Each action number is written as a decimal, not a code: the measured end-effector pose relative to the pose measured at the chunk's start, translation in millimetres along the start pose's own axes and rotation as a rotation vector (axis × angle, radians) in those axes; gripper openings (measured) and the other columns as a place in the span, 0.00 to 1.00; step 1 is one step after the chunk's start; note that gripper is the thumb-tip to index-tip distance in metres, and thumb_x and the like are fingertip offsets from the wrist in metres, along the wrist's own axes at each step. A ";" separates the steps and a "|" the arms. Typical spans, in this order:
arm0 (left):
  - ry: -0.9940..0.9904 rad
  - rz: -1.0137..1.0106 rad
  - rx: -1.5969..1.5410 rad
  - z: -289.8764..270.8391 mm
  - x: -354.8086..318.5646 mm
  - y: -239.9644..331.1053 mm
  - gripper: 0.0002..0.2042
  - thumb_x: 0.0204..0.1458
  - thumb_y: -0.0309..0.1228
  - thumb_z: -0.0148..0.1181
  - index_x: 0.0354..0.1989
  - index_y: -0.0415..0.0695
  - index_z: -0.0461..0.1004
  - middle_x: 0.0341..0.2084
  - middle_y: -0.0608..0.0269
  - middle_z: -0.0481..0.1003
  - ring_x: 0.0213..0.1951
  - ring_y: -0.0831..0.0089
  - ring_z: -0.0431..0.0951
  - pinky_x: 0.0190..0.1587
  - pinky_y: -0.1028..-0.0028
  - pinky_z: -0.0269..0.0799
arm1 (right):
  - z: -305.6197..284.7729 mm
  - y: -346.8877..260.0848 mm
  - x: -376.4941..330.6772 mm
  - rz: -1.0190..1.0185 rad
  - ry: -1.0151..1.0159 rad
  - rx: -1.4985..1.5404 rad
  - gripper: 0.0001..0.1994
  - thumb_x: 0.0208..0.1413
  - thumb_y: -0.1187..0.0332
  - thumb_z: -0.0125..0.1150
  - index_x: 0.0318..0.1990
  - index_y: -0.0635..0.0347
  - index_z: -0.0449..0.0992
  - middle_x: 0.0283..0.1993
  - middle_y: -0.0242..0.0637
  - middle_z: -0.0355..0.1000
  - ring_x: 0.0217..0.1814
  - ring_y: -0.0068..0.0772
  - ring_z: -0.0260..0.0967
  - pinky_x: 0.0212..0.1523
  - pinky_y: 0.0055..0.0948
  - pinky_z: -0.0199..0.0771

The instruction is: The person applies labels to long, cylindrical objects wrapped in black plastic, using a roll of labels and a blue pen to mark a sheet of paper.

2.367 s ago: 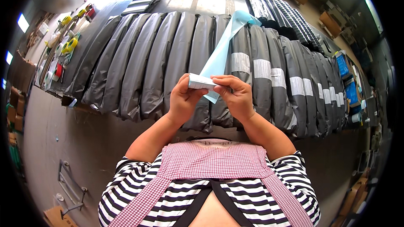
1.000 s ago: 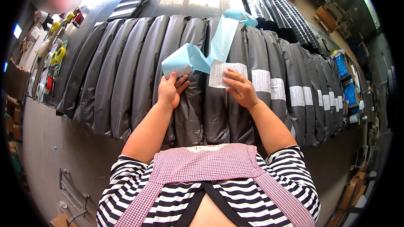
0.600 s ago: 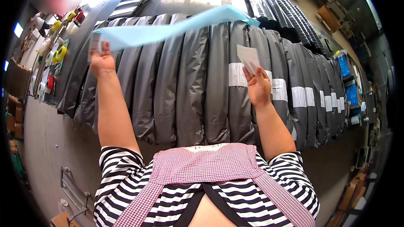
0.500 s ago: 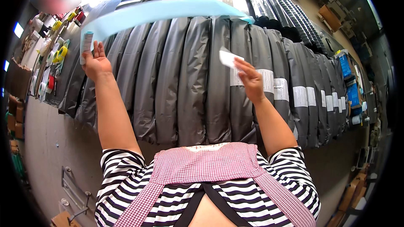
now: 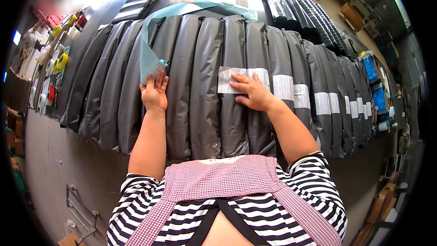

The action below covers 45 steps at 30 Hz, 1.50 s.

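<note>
My left hand (image 5: 154,96) is closed round the lower end of a roll of labels (image 5: 157,69). From that roll a light-blue backing strip (image 5: 175,11) loops up and away over the far ends of the dark grey plastic-wrapped bundles (image 5: 206,123). My right hand (image 5: 257,93) lies with fingers spread on a white printed label (image 5: 226,84), flat against a bundle near the middle of the row. Part of that label is hidden under the fingers. The bundles to its right carry similar labels; those to its left show bare grey wrapping.
Black and silver rolls (image 5: 300,13) lie behind the row at the right. Flat black sheets (image 5: 136,3) lie at the back left. Tape rolls (image 5: 60,63) line the left side, and blue boxes (image 5: 378,95) stand beyond the right end. A metal frame (image 5: 82,212) is on the floor.
My left hand has moved right and lower with the label roll, and the strip has dropped. My right hand has brought the loose label down flat onto a bundle and opened over it.
</note>
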<state>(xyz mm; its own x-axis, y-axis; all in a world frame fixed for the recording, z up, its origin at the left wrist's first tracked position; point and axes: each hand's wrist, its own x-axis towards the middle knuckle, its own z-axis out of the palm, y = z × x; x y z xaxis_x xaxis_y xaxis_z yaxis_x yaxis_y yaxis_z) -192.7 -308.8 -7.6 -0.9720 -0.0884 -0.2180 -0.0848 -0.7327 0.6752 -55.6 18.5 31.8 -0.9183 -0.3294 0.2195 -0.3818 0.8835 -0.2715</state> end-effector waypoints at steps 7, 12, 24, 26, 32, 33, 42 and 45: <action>0.001 0.017 0.040 -4.2 0.9 -4.2 0.13 0.67 0.33 0.50 0.56 0.46 0.58 0.52 0.56 0.73 0.51 0.59 0.79 0.54 0.56 0.75 | -23.3 -44.2 26.9 0.402 -0.155 0.149 0.24 0.62 0.65 0.52 0.66 0.59 0.67 0.71 0.43 0.61 0.74 0.46 0.56 0.75 0.45 0.46; -0.038 0.032 0.034 -6.8 3.9 -6.7 0.13 0.67 0.32 0.51 0.55 0.46 0.59 0.50 0.56 0.74 0.50 0.60 0.79 0.53 0.58 0.76 | 55.9 -33.0 71.5 0.461 -0.157 -0.178 0.29 0.62 0.64 0.46 0.71 0.59 0.58 0.78 0.39 0.46 0.81 0.45 0.35 0.76 0.56 0.39; -0.050 0.037 0.056 -6.8 5.3 -10.2 0.12 0.66 0.31 0.52 0.54 0.45 0.61 0.50 0.56 0.74 0.49 0.58 0.80 0.52 0.59 0.77 | 43.6 -61.8 71.2 0.640 -0.393 -0.298 0.36 0.57 0.60 0.53 0.74 0.49 0.53 0.82 0.37 0.28 0.83 0.50 0.17 0.70 0.72 0.41; -0.058 0.051 0.070 -8.9 5.7 -9.9 0.12 0.66 0.31 0.52 0.54 0.45 0.61 0.49 0.55 0.73 0.49 0.57 0.80 0.52 0.59 0.77 | 48.5 -73.7 62.8 0.659 -0.389 -0.265 0.35 0.56 0.63 0.50 0.74 0.48 0.55 0.82 0.38 0.27 0.83 0.53 0.17 0.70 0.73 0.39; -0.099 0.069 0.110 -9.9 9.5 -14.3 0.12 0.66 0.30 0.51 0.54 0.44 0.61 0.49 0.55 0.73 0.49 0.58 0.80 0.51 0.60 0.78 | 46.8 -84.2 46.4 0.677 -0.316 -0.218 0.34 0.55 0.62 0.52 0.73 0.48 0.58 0.82 0.38 0.29 0.83 0.54 0.20 0.71 0.71 0.41; -0.098 0.072 0.116 -10.3 9.8 -14.1 0.12 0.66 0.30 0.51 0.54 0.44 0.61 0.49 0.55 0.73 0.49 0.58 0.80 0.51 0.60 0.78 | 41.1 -83.9 45.9 0.682 -0.301 -0.160 0.35 0.54 0.65 0.52 0.73 0.48 0.58 0.82 0.37 0.30 0.83 0.52 0.19 0.73 0.67 0.38; -0.075 0.160 0.277 -22.0 15.7 -3.9 0.11 0.66 0.29 0.51 0.54 0.43 0.61 0.49 0.55 0.72 0.48 0.57 0.80 0.46 0.62 0.81 | 39.3 -42.0 18.0 0.746 -0.168 -0.230 0.35 0.46 0.54 0.68 0.67 0.32 0.68 0.81 0.40 0.32 0.81 0.61 0.28 0.76 0.50 0.45; -0.110 0.110 0.219 -21.4 14.9 5.5 0.10 0.65 0.28 0.52 0.51 0.42 0.62 0.44 0.58 0.73 0.42 0.64 0.81 0.43 0.66 0.83 | 35.5 -23.6 1.1 0.700 -0.122 -0.199 0.34 0.47 0.55 0.66 0.66 0.33 0.70 0.81 0.41 0.33 0.81 0.62 0.28 0.76 0.48 0.44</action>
<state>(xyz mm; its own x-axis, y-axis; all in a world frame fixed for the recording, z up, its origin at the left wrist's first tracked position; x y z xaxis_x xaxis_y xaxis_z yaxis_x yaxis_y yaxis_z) -203.0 -328.6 -22.2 -0.9949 -0.0766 -0.0650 -0.0112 -0.5584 0.8295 -51.4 -14.5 5.2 -0.9495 0.3095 -0.0515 0.3137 0.9403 -0.1318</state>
